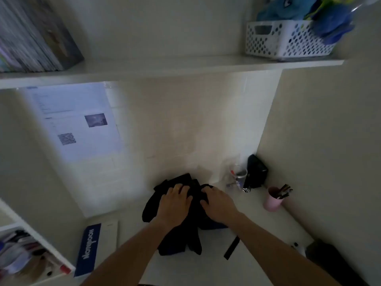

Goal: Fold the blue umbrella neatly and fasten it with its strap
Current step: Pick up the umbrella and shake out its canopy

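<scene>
Dark fabric of the umbrella sits bunched mid-desk, toward the back edge. We've got our left hand and right hand both gripping its folds; strap trails toward the front edge.

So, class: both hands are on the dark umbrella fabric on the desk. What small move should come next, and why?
Probably gather the loose folds tighter: the left hand and right hand press bunched umbrella fabric, and the strap lies unfastened.
</scene>
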Demonstrator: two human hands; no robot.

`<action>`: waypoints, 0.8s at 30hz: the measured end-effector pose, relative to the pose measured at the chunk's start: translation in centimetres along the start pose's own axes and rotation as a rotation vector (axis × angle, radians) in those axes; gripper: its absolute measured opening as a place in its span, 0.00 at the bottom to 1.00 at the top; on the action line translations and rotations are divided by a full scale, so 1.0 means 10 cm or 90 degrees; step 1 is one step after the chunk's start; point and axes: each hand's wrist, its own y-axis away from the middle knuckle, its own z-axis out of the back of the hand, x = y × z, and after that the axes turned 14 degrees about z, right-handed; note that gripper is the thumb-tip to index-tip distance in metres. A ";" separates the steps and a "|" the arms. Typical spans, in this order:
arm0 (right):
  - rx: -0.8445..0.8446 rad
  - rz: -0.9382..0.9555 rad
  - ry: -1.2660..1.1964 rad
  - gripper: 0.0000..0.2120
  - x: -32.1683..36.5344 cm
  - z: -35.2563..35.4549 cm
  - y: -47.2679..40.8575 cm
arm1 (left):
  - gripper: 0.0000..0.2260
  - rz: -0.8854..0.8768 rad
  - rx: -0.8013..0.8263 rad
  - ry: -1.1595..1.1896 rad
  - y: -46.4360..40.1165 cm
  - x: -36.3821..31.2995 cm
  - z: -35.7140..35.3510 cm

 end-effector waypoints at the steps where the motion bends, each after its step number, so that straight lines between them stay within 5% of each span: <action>1: 0.005 0.006 -0.010 0.22 -0.03 -0.07 -0.11 | 0.22 0.009 0.020 0.021 -0.09 0.01 -0.05; 9: -0.031 0.072 -0.038 0.32 -0.34 -0.67 -0.84 | 0.28 -0.064 0.028 0.080 -0.58 0.12 -0.66; 16: -0.138 0.113 -0.002 0.25 -0.60 -0.99 -0.73 | 0.22 -0.108 -0.070 0.253 -0.53 0.25 -1.10; 20: -0.123 0.103 0.063 0.11 -0.61 -0.95 -0.36 | 0.21 -0.201 -0.100 0.232 -0.23 0.17 -1.27; 24: -0.080 0.071 0.204 0.11 -0.65 -1.11 0.08 | 0.18 -0.301 -0.152 0.151 0.07 0.13 -1.64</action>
